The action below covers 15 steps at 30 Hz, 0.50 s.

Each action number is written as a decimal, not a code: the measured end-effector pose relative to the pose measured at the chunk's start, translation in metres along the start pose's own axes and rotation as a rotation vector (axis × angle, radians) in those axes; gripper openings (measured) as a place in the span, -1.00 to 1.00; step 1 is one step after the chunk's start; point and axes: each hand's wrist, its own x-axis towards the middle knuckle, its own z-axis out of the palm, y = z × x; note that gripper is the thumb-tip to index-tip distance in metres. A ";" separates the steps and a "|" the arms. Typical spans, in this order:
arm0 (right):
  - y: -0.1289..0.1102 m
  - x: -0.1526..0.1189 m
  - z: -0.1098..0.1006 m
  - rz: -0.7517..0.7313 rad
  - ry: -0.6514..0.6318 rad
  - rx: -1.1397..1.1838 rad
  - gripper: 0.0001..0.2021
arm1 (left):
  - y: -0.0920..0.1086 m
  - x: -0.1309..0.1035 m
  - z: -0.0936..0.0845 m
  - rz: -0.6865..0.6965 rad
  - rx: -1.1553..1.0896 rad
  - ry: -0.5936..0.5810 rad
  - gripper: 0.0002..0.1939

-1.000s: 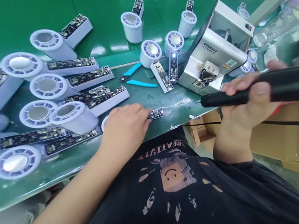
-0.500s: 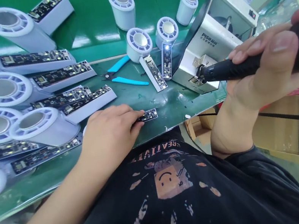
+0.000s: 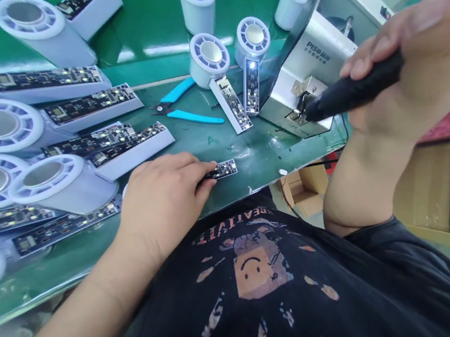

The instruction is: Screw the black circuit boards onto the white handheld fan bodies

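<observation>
In the head view my left hand (image 3: 169, 196) is closed over a white unit near the bench's front edge. Its circuit board (image 3: 225, 169) sticks out past my thumb and forefinger; most of the unit is hidden under the hand. My right hand (image 3: 409, 54) is wrapped round a black electric screwdriver (image 3: 339, 99). The driver's tip is at the front outlet of a silver screw feeder (image 3: 310, 60); whether a screw sits on it I cannot tell. Two white round-headed units with handle boards stand left of the feeder, one board (image 3: 250, 79) with a lit LED.
Blue-handled side cutters (image 3: 186, 111) lie open beyond my left hand. Several more white units (image 3: 58, 186) crowd the left side, and others (image 3: 198, 4) stand on the green surface behind. A small white piece (image 3: 282, 172) lies at the edge. A cardboard box (image 3: 305, 189) is below.
The camera view has shifted slightly. My right hand and the screwdriver have tilted a little, with the tip still at the feeder's outlet. My left hand keeps its hold on the unit.
</observation>
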 end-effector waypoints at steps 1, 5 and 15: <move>-0.003 -0.006 0.005 0.015 -0.003 0.035 -0.60 | 0.001 0.001 -0.001 -0.015 -0.003 -0.024 -0.68; -0.017 -0.037 0.036 0.012 0.004 0.223 -0.64 | 0.005 0.002 -0.006 -0.065 -0.035 -0.102 -0.68; -0.010 -0.046 0.108 -0.274 0.169 0.494 -0.66 | 0.006 0.005 -0.006 -0.124 -0.096 -0.103 -0.71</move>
